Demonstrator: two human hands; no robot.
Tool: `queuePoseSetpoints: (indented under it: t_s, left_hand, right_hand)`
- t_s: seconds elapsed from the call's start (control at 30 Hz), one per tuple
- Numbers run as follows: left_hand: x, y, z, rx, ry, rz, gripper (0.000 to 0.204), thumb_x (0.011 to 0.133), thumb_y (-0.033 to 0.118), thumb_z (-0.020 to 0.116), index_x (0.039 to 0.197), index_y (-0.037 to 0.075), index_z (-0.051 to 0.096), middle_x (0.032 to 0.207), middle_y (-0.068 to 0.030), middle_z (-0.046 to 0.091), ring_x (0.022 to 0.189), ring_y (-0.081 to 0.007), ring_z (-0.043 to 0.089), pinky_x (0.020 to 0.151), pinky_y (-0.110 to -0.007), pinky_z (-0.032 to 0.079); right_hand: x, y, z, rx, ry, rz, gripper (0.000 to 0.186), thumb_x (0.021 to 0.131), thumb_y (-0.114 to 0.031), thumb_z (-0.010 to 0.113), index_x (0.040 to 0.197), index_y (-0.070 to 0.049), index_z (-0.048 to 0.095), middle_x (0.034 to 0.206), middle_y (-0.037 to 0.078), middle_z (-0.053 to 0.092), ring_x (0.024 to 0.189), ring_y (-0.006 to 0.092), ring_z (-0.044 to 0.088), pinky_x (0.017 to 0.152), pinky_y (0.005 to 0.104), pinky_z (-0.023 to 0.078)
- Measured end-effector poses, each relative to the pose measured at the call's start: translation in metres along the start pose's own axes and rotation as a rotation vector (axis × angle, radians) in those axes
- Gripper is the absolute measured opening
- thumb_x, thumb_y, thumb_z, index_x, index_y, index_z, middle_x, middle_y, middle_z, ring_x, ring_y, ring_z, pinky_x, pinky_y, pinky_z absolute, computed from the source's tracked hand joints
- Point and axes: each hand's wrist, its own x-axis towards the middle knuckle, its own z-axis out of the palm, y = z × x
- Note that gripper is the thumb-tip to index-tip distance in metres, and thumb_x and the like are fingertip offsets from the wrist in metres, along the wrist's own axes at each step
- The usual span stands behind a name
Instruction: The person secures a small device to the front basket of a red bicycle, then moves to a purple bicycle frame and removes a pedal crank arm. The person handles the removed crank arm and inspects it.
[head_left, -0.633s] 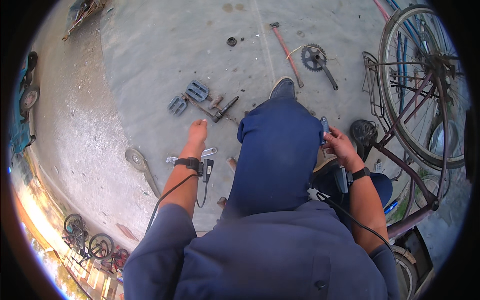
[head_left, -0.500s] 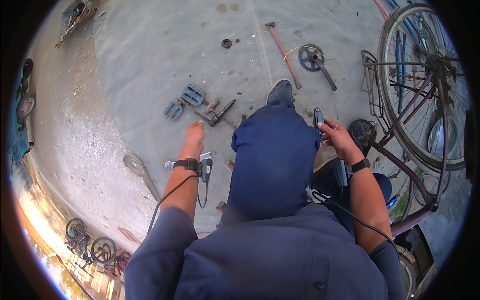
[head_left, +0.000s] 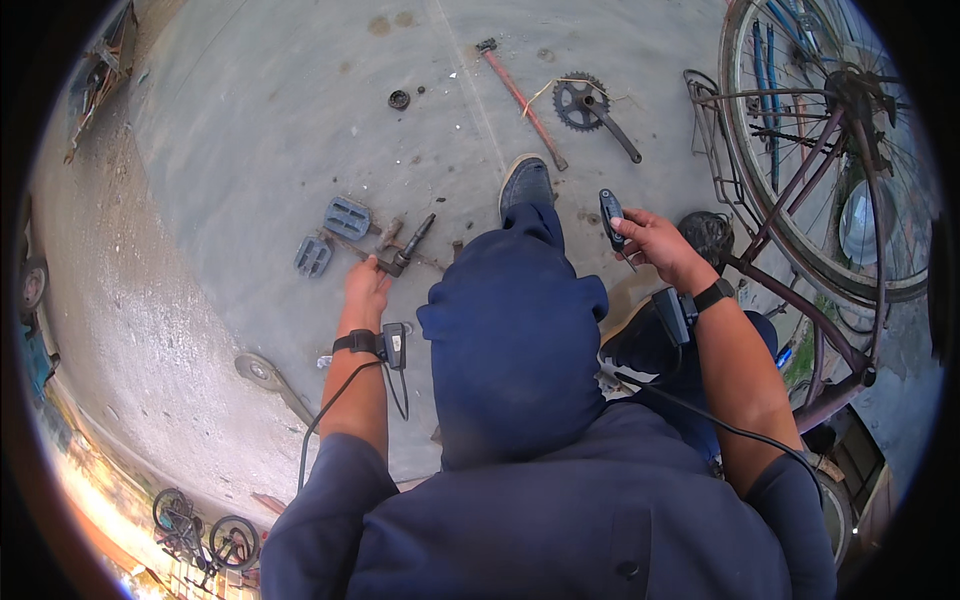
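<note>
In my right hand [head_left: 648,243] is a dark folding multi-tool [head_left: 610,218], held upright between thumb and fingers. A thin bit sticks out below the fingers. My left hand [head_left: 367,287] reaches down to a bicycle crank arm [head_left: 385,262] on the ground, its fingertips closed together at the arm's near edge; most of the fingers are hidden from above. From the crank's end a dark axle [head_left: 420,235] points up to the right. Two grey pedals [head_left: 347,217] lie just beyond and left of the hand.
Farther ahead lie a red-handled hammer [head_left: 525,108], a chainring with crank [head_left: 585,103] and a small black ring [head_left: 399,100]. A bicycle wheel [head_left: 735,150] and purple frame [head_left: 825,325] stand at my right. Another chainring-like part [head_left: 262,372] lies left of my forearm.
My left hand has moved forward and come to the crank arm. My right hand still holds the multi-tool. The whole view has shifted and turned slightly.
</note>
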Motion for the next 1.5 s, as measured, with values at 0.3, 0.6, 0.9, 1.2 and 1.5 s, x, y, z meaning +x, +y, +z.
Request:
queuePoseSetpoints:
  t_s: [0.3,0.6,0.9,1.2,1.5]
  left_hand:
    - [0.001,0.007,-0.002,0.036,-0.037,0.022,0.018,0.099,0.019,0.059,0.109,0.004,0.056,0.102,-0.0098,0.061,0.087,-0.0234,0.060,0.073,-0.041,0.049]
    - [-0.053,0.035,0.002,0.259,0.024,0.138,0.013,0.097,0.012,0.060,0.100,-0.001,0.057,0.097,-0.0093,0.059,0.085,-0.0235,0.060,0.074,-0.040,0.055]
    - [-0.117,0.077,0.010,0.028,-0.113,0.303,0.014,0.098,0.013,0.060,0.098,-0.001,0.060,0.095,-0.0093,0.062,0.086,-0.0215,0.062,0.081,-0.039,0.054]
    - [-0.238,0.177,0.097,0.032,-0.269,0.604,0.020,0.098,0.018,0.062,0.107,0.000,0.060,0.097,-0.0072,0.064,0.090,-0.0193,0.064,0.085,-0.035,0.053]
    - [-0.375,0.217,0.218,0.165,-0.530,0.831,0.023,0.099,0.018,0.061,0.113,-0.001,0.059,0.099,-0.0063,0.065,0.093,-0.0180,0.063,0.090,-0.037,0.051]
  right_hand:
    - [-0.001,-0.002,0.000,0.018,-0.008,-0.013,0.061,0.094,-0.041,0.066,0.139,-0.002,0.051,0.096,0.002,0.062,0.078,0.0103,0.063,0.062,0.0209,0.042]
    - [0.003,0.005,-0.003,0.053,0.022,-0.032,0.056,0.095,-0.040,0.066,0.136,-0.004,0.054,0.093,0.000,0.061,0.076,0.0104,0.063,0.061,0.0213,0.045]
    - [-0.005,0.034,-0.011,0.132,0.014,-0.091,0.054,0.092,-0.043,0.066,0.129,-0.005,0.058,0.096,0.003,0.064,0.075,0.0132,0.062,0.070,0.0274,0.047]
    - [0.002,0.067,-0.012,0.128,0.124,-0.182,0.031,0.091,-0.032,0.069,0.103,-0.003,0.066,0.079,0.003,0.062,0.067,0.0124,0.054,0.057,0.0308,0.044]
    - [0.009,0.102,-0.017,-0.212,0.255,-0.409,0.055,0.081,-0.035,0.075,0.122,-0.001,0.062,0.088,0.013,0.071,0.082,0.0224,0.068,0.075,0.0355,0.053]
